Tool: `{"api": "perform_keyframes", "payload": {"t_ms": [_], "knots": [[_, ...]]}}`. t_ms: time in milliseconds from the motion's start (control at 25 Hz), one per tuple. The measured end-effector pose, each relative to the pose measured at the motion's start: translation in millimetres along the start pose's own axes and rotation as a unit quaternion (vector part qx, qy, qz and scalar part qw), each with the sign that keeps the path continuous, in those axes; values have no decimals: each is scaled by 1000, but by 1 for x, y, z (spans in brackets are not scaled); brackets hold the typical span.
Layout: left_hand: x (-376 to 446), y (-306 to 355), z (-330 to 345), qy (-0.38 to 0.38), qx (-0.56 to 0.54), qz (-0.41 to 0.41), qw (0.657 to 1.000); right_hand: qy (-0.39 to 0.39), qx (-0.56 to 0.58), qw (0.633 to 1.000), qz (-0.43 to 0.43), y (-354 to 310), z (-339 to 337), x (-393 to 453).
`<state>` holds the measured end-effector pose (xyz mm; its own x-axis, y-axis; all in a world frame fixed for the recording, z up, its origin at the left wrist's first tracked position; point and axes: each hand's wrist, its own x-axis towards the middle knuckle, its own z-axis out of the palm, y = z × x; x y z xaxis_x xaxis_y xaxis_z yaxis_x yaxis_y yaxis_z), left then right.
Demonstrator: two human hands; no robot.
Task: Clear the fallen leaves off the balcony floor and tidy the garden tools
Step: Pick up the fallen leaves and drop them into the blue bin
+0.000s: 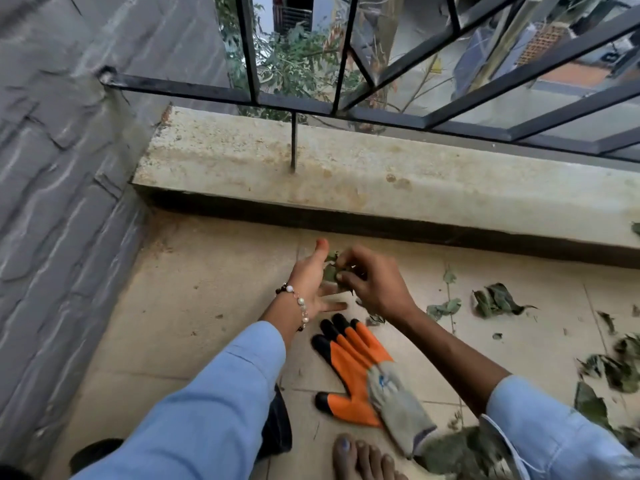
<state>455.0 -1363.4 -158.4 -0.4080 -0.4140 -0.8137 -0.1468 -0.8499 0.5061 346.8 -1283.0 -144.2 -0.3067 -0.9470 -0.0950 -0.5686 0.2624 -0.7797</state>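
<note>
Both my hands meet over the beige floor tiles near the concrete kerb. My left hand (pixel 313 284) is held flat, palm turned right, fingers straight, with green leaves (pixel 331 271) lying against the palm. My right hand (pixel 375 284) pinches those leaves with curled fingers, pressing them into the left palm. An orange and black garden glove (pixel 356 370) with a grey cuff lies flat on the tiles just below my hands. More fallen leaves (pixel 493 301) are scattered on the floor to the right.
A concrete kerb (pixel 381 188) runs across the far side under a black metal railing (pixel 263 97). A grey stone wall (pixel 59 202) closes the left side. My bare foot (pixel 360 459) stands at the bottom, beside a leaf pile (pixel 460 452). Larger leaves (pixel 620 372) lie far right.
</note>
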Motion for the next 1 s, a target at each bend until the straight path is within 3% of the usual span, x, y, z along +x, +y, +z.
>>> {"api": "perform_keyframes", "payload": {"t_ms": [40,120,240,320,400,480,640,800,880,1000], "knots": [[-4,-3,6,-39,-62,-33,997,19,11,1000,9,-2,-1,-4],[-9,-10,18,-69,-143,-57,986,14,-71,997,-33,-3,-4,-12],[-5,-21,24,-3,-162,-30,986,-91,-123,979,-134,-3,-16,-23],[-4,-23,23,60,-147,-5,987,-96,-16,993,-72,4,-30,-30],[-9,-21,21,85,-122,7,989,-2,23,999,34,25,-46,-37],[-14,-20,19,85,-96,5,992,29,-94,992,79,50,-52,-45],[-15,-22,16,87,-62,-8,994,-116,-259,959,7,68,-26,-59],[-22,-27,20,77,-22,-19,997,-158,-381,909,-55,72,-2,-69],[-25,-29,22,82,-13,-16,996,-128,-364,921,-57,73,-6,-66],[-25,-32,25,81,-7,2,997,-3,-225,974,5,64,-22,-59]]}}
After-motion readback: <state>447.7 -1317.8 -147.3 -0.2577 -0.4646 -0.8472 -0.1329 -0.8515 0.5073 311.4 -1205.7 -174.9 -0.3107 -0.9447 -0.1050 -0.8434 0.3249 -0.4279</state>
